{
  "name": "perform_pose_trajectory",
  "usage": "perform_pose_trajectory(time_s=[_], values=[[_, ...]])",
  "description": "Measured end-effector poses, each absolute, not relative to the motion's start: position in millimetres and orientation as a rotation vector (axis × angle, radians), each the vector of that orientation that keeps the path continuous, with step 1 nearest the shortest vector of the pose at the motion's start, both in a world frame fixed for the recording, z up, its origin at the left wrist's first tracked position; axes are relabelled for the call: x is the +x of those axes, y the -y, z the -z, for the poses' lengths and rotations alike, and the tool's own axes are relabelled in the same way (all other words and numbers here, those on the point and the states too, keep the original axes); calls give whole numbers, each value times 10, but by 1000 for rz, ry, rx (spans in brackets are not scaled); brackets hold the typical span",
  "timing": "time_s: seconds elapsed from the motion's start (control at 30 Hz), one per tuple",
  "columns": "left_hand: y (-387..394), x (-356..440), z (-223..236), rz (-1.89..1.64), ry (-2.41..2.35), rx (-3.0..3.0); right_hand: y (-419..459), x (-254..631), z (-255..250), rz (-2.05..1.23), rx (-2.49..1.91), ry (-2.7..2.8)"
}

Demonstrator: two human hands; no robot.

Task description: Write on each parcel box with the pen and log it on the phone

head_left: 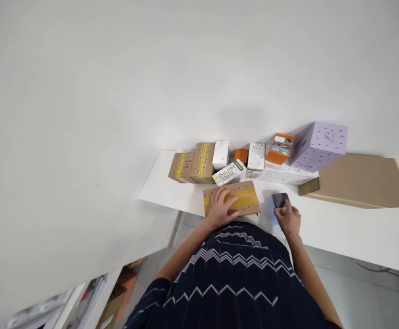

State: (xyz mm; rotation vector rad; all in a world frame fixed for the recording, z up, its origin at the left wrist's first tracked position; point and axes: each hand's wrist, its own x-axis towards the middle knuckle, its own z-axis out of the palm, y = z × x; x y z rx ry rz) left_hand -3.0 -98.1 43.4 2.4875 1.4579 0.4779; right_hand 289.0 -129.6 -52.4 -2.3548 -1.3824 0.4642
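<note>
A flat cardboard box [249, 197] with wide yellow tape and dark dots lies at the front of the white table. My left hand [221, 208] rests on top of it, fingers apart and slightly bent. To the right of the box, my right hand [288, 219] is closed around a dark smartphone [280, 199], its lens side up. A blue glow shows on the table beside the phone. Just behind the cardboard box leans a white carton [230, 173] reading "Súper Meal".
Two taped cardboard boxes [202, 162] stand at the back left. White cartons [256, 157], an orange box [280, 148] and a tall lilac box [322, 146] line the wall. A large brown box [360, 180] lies at right. Shelves [93, 301] are at lower left.
</note>
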Motion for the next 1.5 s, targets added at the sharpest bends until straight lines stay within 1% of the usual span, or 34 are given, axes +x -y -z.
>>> perform_pose_trajectory(time_s=[0.1,0.23,0.43,0.63,0.87,1.07,1.17,1.27,1.37,1.5], values=[[904,-204,-542,-185,-1523,2445,1348,2872,712,-298,-2422,1507],[827,-362,-620,76,-1445,2375,1377,2869,831,-235,-2441,1601],[788,-375,-690,237,-1388,2328,1370,2875,832,-279,-2451,1598],[873,-476,-816,265,-1412,2239,1292,2864,833,-267,-2417,1527],[1250,-1163,-1278,501,-1682,1913,1207,2906,954,-262,-2331,1530],[1670,-1889,-1636,691,-2033,1573,1158,2961,977,-364,-2321,1547],[1699,-2222,-1702,682,-2282,1361,1144,2966,966,-397,-2316,1552],[1527,-2479,-1662,596,-2519,1226,1137,2950,953,-379,-2275,1573],[1204,-2662,-1505,495,-2635,1220,1156,2924,925,-349,-2252,1567],[709,-2861,-1174,349,-2670,1283,1257,2899,852,-308,-2295,1508]])
